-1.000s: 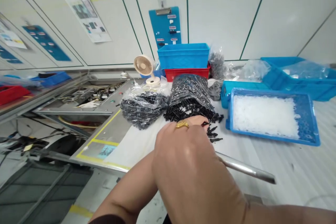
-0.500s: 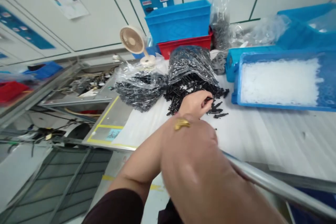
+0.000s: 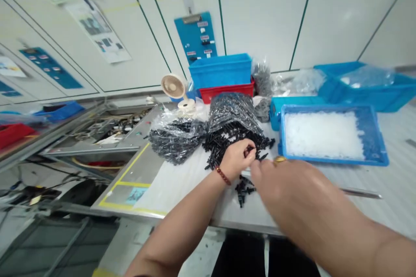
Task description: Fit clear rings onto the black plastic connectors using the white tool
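My left hand (image 3: pixel 238 158), with a beaded bracelet at the wrist, is curled over the near edge of a pile of small black parts (image 3: pixel 219 149). A dark bit of one such part shows between its closed fingers. My right hand (image 3: pixel 282 181), a yellow band on one finger, is close against it on the right; its fingertips are mostly hidden. A slim metal rod (image 3: pixel 362 193) sticks out past the right wrist and seems gripped in that hand. Several black parts (image 3: pixel 242 190) lie on the white sheet below the hands.
Behind the pile sits a clear bag of black parts (image 3: pixel 232 108), with another bag (image 3: pixel 177 140) to its left. A blue tray (image 3: pixel 373 147) of white pieces stands right. Farther back are a fan (image 3: pixel 173 86), a blue bin (image 3: pixel 221 71) and a red bin (image 3: pixel 227 91).
The view has tilted up and the scene sits lower. My right hand has gone from over my left forearm to beside my left hand. Black parts now show below the hands.
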`<state>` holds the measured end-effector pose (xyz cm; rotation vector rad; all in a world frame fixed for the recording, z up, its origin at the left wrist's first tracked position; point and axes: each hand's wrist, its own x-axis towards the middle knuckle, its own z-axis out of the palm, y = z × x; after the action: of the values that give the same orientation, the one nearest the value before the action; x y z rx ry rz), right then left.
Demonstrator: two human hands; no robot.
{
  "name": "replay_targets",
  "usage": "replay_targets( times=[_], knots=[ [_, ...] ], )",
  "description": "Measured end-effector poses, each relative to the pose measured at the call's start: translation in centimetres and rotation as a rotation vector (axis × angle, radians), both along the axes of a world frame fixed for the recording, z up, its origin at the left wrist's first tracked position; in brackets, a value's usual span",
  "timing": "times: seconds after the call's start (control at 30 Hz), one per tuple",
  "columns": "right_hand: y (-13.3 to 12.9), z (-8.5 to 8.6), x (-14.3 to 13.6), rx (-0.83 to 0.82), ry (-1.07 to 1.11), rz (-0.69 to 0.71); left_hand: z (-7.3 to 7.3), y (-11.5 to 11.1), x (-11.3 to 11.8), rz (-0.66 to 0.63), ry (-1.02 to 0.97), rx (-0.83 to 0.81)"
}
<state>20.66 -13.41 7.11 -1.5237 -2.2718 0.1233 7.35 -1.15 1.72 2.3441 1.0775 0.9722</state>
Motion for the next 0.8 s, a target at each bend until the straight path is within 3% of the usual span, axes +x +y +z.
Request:
replay_targets(
  times=[0.07,0.13,0.23,0.37,0.53,0.8],
  knots=[
    [1.2,1.2,1.7,-0.028,-0.155,-0.037,1.2,0.1,0.0,0.006,-0.013,-0.050],
    [2.1,1.2,3.5,-0.106,-0.191,-0.083,2.5,0.1,-0.5,-0.010,0.002,-0.075],
    [3.1,-0.1,5.3,-0.225,0.050,-0.048,3.4,0.1,-1.8,-0.038,-0.061,-0.157],
    [5.1,-2.1,5.1,-0.280,0.318,0.008,1.5,0.2,-3.2,-0.059,-0.291,-0.346],
    [7.4,-3.4,3.8,-0.199,0.296,-0.081,-1.1,0.7,-4.3,0.001,-0.487,-0.381],
    [6.3,-5.0,4.1,-0.205,0.314,0.007,-0.9,-0.3,-4.1,-0.075,-0.483,-0.382]
  ],
)
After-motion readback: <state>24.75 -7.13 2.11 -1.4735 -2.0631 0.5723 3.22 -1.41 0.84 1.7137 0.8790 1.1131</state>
